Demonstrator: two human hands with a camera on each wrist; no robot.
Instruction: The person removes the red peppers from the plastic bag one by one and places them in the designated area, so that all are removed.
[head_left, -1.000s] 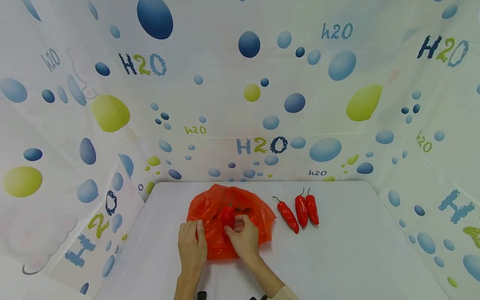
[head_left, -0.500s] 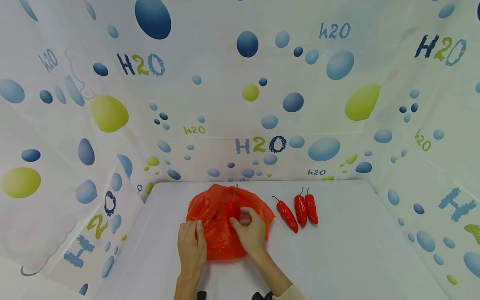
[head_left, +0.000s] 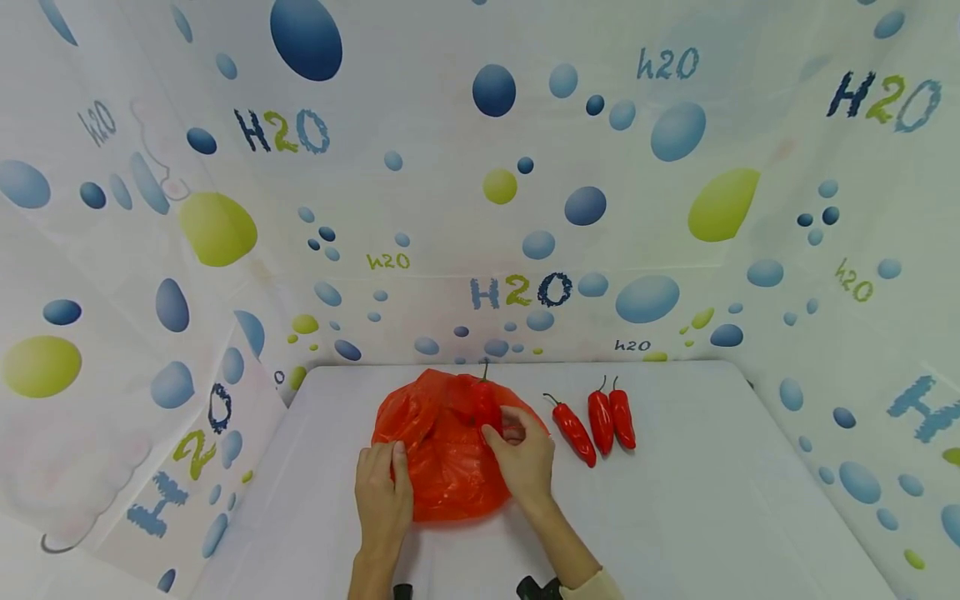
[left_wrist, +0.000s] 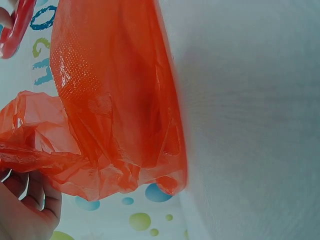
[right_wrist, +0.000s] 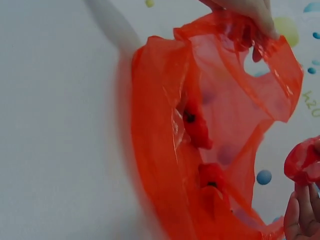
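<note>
A red chili pepper (head_left: 485, 402), its thin stem pointing up, is pinched in my right hand (head_left: 527, 457) over the right part of an orange-red plastic bag (head_left: 450, 483). On the bag's left side, my left hand (head_left: 384, 483) grips the edge and holds the mouth up, as the left wrist view of the hand (left_wrist: 32, 207) also shows. Through the mouth in the right wrist view, red peppers (right_wrist: 197, 127) with dark stem ends lie inside the bag (right_wrist: 155, 120). The pepper (right_wrist: 300, 162) in my right hand is outside it, near the right edge of that view.
To the right of the bag lie three more red chili peppers (head_left: 602, 422) on the white table (head_left: 675, 517). A curtain (head_left: 450, 208) printed with blue and green drops stands behind and at both sides.
My right hand has lifted the pepper up from the bag's mouth and moved it to the right and away from me. The left hand stays at the bag's edge.
</note>
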